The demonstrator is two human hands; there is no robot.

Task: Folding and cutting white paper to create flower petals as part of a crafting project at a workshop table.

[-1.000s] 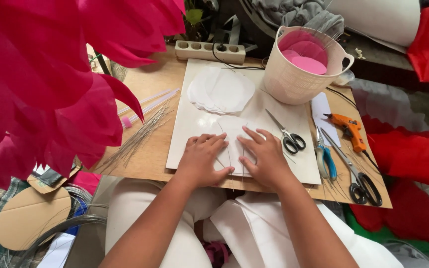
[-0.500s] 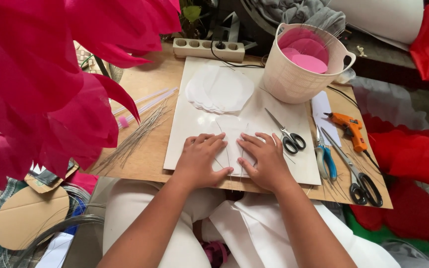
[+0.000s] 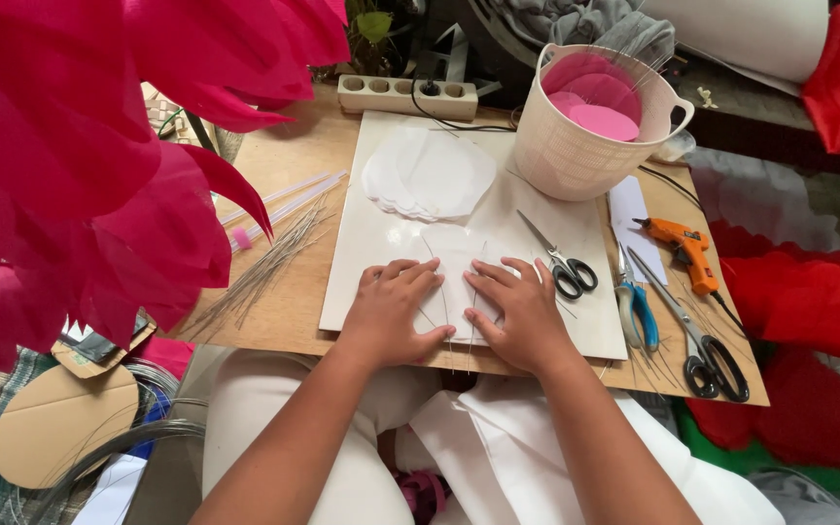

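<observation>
Both my hands press flat on a white petal-shaped paper piece (image 3: 454, 261) lying on a white board (image 3: 371, 243). My left hand (image 3: 393, 311) covers the petal's left half, my right hand (image 3: 522, 313) its right half, fingers spread. Thin wires run under the paper between my hands. A stack of white paper petals (image 3: 428, 175) lies farther back on the board. Black-handled scissors (image 3: 561, 264) rest just right of my right hand.
A cream basket (image 3: 585, 146) with pink paper stands at the back right. Blue-handled pliers (image 3: 637, 306), long scissors (image 3: 697, 335) and an orange glue gun (image 3: 687, 251) lie right. Wires (image 3: 264, 272) and glue sticks (image 3: 284, 199) lie left. A big pink paper flower (image 3: 80, 156) fills the left; a power strip (image 3: 405, 95) sits behind.
My hands have stayed pressed on the white petal, with only slight shifts of the fingers. The view has moved a little.
</observation>
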